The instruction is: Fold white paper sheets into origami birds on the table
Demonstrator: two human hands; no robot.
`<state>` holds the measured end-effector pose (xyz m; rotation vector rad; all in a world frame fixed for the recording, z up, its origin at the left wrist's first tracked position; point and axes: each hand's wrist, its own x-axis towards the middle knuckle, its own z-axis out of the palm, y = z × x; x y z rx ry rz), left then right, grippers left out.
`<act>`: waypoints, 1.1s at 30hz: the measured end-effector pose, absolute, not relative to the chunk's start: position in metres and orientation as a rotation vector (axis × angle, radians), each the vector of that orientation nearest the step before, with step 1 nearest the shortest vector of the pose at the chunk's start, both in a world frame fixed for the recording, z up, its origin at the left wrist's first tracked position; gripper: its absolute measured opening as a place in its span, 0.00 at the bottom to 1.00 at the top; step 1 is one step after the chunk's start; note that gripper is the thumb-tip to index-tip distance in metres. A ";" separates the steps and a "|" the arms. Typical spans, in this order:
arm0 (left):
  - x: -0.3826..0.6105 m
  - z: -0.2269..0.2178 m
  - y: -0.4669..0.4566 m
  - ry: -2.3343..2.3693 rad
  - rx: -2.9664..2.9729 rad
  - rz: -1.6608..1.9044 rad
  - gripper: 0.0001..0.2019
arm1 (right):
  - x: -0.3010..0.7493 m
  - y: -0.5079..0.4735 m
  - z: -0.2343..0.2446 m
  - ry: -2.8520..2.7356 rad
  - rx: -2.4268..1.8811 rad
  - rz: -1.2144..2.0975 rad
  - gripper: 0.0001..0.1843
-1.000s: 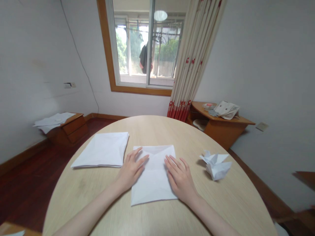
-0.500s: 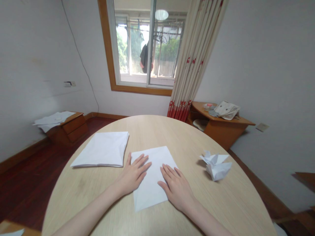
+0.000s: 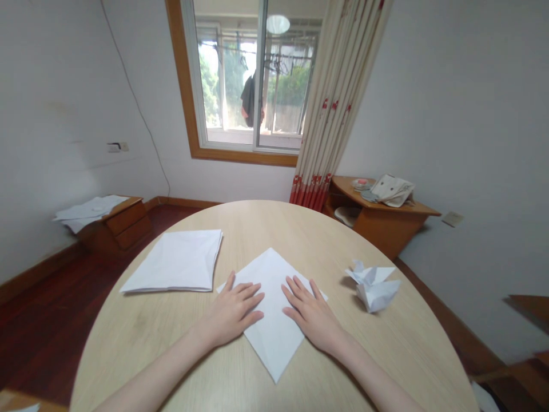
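Note:
A square sheet of white paper [image 3: 274, 343] lies flat on the round wooden table [image 3: 171, 355], one corner pointing at me and the opposite one away. My left hand [image 3: 235, 309] rests flat on its left corner with the fingers spread. On the right corner lies my right hand [image 3: 311, 312], also flat, fingers apart. The palms and fingers hide parts of both side corners. Bare paper shows between the two hands.
A stack of white paper [image 3: 175, 260] lies at the table's left. Folded paper pieces, like origami cranes [image 3: 375, 289], stand at the right. Beyond the table are a small drawer cabinet [image 3: 126, 220], a curtain [image 3: 334, 103] and a corner desk [image 3: 386, 223] with a cloth bag [image 3: 392, 190].
The sheet has turned under my hands, from edges facing me to a corner facing me. My right hand has moved slightly up and right with it. The view has shifted slightly.

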<state>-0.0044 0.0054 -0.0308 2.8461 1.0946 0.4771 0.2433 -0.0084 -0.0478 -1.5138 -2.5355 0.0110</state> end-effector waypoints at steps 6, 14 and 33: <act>-0.003 -0.028 0.003 1.082 2.878 0.533 0.14 | 0.253 0.000 -0.055 -2.494 -1.513 -0.128 0.24; -0.004 -0.024 0.002 0.919 2.783 0.577 0.13 | 0.259 0.005 -0.057 -2.396 -1.493 -0.210 0.20; -0.018 -0.009 -0.002 0.864 2.502 0.223 0.46 | 0.259 -0.020 -0.029 -2.563 -1.316 0.205 0.21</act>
